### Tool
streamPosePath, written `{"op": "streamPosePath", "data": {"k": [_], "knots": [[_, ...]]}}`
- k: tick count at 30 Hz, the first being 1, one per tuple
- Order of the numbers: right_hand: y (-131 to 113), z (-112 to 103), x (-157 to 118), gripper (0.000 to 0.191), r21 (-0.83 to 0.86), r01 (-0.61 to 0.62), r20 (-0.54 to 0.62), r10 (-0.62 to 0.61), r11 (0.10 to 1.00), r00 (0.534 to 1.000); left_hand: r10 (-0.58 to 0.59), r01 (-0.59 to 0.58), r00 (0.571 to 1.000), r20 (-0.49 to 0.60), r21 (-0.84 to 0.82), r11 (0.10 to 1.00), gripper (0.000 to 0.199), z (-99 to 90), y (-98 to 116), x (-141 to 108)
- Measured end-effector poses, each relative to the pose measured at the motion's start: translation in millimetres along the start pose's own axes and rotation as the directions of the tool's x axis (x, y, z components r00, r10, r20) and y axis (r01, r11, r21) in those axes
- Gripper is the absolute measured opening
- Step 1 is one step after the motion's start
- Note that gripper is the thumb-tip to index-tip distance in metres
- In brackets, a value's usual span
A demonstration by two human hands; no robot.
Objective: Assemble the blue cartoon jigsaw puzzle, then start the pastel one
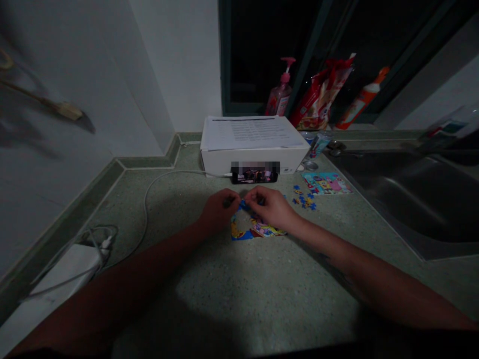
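A partly assembled colourful puzzle [267, 230] lies on the speckled green counter [209, 294], with bare counter showing inside its left part. My left hand [221, 208] is at its upper left, fingertips pinched on a small blue piece [243, 203]. From the right, my right hand [270, 205] meets it with thumb and forefinger pressed together at the same piece, covering the puzzle's upper right. Several loose blue and yellow pieces [307, 202] lie to the right. Behind them is a bright picture card [327, 183].
A phone [255, 175] with a cable leans on a white box [243, 158] topped with papers [258, 133]. A sink [419, 194] is at the right, a power strip [63, 269] at the left. A pump bottle [279, 97], a red bag [318, 97] and a spray bottle [359, 105] stand behind.
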State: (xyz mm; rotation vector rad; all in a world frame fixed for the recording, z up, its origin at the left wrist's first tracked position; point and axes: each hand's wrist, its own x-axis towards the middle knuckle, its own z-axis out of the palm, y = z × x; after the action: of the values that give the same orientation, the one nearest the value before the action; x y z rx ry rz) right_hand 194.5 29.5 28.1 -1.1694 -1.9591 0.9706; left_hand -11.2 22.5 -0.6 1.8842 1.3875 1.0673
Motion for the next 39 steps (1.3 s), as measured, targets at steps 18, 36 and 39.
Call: {"op": "streamPosePath", "data": {"k": [18,36,39], "knots": [[0.0,0.5,-5.7,0.016,0.005,-0.007,0.027,0.006,1.000,1.000,-0.031,0.033,0.999,0.020,-0.106,0.994,0.007,1.3,-3.3,0.2],[-3.0,-3.6,-9.1,0.007,-0.344,0.190,0.067,-0.178,0.920,0.982,-0.027,0.033,0.999,0.047,-0.145,0.989,0.008,0.8,-2.4,0.4],[-2.9,-3.2,-8.4,0.008,-0.334,0.201,0.060,-0.192,0.921,0.979,-0.041,0.041,0.999,0.005,-0.131,0.990,0.009,0.8,-1.9,0.6]]}}
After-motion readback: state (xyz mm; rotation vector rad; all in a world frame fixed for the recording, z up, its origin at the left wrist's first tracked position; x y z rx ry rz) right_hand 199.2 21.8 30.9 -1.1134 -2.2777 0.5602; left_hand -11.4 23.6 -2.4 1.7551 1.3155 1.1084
